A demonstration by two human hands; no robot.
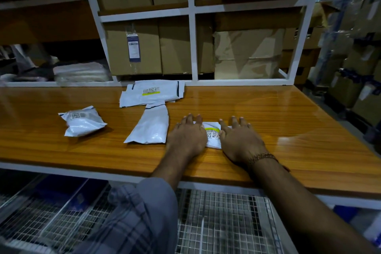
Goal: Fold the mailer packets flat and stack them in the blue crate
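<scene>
— While both palms lie flat, what is under them?
— A white packet (pixel 213 134) on the table (pixel 268 113). The left hand (pixel 186 137) presses its left end, the right hand (pixel 240 140) its right end, fingers straight and spread; only the barcode strip shows between them.
— Other mailers?
— One long packet (pixel 150 125) just left of the hands, a puffy one (pixel 82 121) further left, and a flat stack (pixel 152 93) by the shelf (pixel 191 47).
</scene>
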